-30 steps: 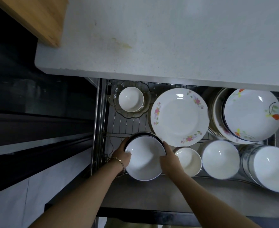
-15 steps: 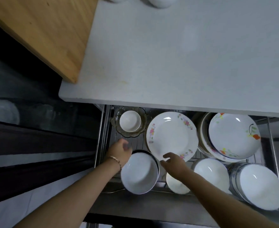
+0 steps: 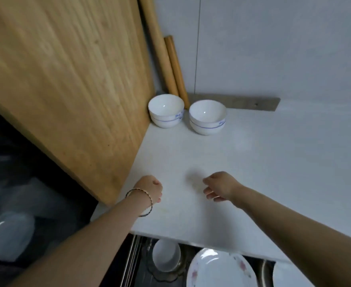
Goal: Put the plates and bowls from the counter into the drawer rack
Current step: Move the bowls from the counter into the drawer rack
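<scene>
Two small stacks of white bowls with blue rims stand at the back of the white counter (image 3: 274, 162): the left bowl stack (image 3: 166, 110) beside the wooden board, the right bowl stack (image 3: 207, 117) next to it. My left hand (image 3: 150, 188), with a bracelet at the wrist, hovers over the counter with its fingers curled and nothing in it. My right hand (image 3: 220, 186) is beside it, fingers loosely apart and empty. Both hands are well short of the bowls. Below the counter edge the drawer rack (image 3: 133, 264) shows a small white bowl (image 3: 166, 257) and a flowered plate (image 3: 220, 270).
A big wooden cutting board (image 3: 66, 90) leans at the left, its edge close to the left bowl stack. Two wooden rolling pins (image 3: 170, 65) lean in the corner against the tiled wall. A grey strip (image 3: 243, 103) lies along the wall base.
Both hands let go of the bowl set in the drawer rack and rose over the counter. The view swung up from the drawer to the counter's back, showing the two bowl stacks.
</scene>
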`<state>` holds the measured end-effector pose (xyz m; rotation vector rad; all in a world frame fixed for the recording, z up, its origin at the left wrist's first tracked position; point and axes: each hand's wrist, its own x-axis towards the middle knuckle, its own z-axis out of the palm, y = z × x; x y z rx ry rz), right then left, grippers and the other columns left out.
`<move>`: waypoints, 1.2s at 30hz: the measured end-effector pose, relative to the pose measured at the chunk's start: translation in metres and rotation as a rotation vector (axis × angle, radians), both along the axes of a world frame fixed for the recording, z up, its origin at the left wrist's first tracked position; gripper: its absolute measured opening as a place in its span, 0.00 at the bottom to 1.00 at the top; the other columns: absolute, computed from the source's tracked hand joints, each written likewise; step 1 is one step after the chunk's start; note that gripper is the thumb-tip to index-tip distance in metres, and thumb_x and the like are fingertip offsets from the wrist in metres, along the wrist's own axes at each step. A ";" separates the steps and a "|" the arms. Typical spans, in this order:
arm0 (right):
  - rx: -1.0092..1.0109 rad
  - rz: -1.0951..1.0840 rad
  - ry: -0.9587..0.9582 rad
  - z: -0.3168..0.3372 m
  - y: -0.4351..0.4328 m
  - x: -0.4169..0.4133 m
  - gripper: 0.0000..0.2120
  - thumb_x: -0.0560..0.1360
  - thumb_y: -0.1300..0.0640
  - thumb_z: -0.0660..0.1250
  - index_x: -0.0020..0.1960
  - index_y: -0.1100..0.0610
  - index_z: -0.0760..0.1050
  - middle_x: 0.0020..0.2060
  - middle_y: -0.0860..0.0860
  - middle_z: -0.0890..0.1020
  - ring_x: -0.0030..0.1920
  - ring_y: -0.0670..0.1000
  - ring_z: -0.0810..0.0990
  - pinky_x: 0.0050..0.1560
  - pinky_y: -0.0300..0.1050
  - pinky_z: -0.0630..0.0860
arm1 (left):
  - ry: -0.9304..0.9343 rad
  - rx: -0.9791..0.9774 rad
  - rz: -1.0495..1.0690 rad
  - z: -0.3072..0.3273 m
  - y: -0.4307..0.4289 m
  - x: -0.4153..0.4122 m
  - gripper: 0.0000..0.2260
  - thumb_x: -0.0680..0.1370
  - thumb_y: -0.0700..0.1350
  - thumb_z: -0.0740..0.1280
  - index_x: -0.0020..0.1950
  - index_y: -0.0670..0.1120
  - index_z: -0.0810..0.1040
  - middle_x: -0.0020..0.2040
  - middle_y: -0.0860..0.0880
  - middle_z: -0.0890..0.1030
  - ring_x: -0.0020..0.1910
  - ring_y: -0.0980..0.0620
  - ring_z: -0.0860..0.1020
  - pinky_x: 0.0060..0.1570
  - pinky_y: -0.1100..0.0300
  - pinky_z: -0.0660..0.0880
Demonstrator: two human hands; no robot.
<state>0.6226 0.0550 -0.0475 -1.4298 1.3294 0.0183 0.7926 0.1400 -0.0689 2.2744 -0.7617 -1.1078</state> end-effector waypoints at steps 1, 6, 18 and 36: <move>0.004 -0.074 -0.025 0.003 -0.017 0.009 0.09 0.79 0.56 0.57 0.50 0.61 0.71 0.34 0.53 0.77 0.32 0.51 0.76 0.34 0.40 0.72 | -0.009 -0.024 0.005 -0.003 -0.014 0.009 0.10 0.80 0.39 0.54 0.42 0.43 0.72 0.37 0.45 0.76 0.32 0.50 0.77 0.21 0.65 0.68; 0.100 -0.492 -0.190 0.003 -0.105 0.052 0.17 0.79 0.50 0.59 0.61 0.61 0.66 0.49 0.62 0.77 0.39 0.58 0.80 0.39 0.46 0.77 | -0.020 -0.090 -0.004 -0.028 -0.082 0.044 0.12 0.76 0.37 0.57 0.36 0.49 0.72 0.51 0.40 0.82 0.49 0.40 0.82 0.49 0.51 0.79; 0.054 -0.849 -0.574 -0.072 -0.209 0.095 0.21 0.76 0.61 0.57 0.68 0.64 0.63 0.43 0.61 0.76 0.42 0.60 0.80 0.36 0.52 0.82 | 0.173 -0.197 0.045 -0.077 -0.155 0.051 0.13 0.77 0.32 0.54 0.38 0.46 0.71 0.43 0.42 0.76 0.23 0.54 0.76 0.21 0.70 0.71; 0.195 -0.498 -0.405 -0.024 0.026 -0.148 0.13 0.75 0.66 0.58 0.56 0.54 0.74 0.40 0.56 0.82 0.36 0.55 0.83 0.40 0.46 0.84 | 0.484 -0.096 -0.082 0.004 -0.029 -0.125 0.18 0.77 0.35 0.59 0.63 0.53 0.67 0.41 0.45 0.80 0.22 0.48 0.81 0.29 0.55 0.81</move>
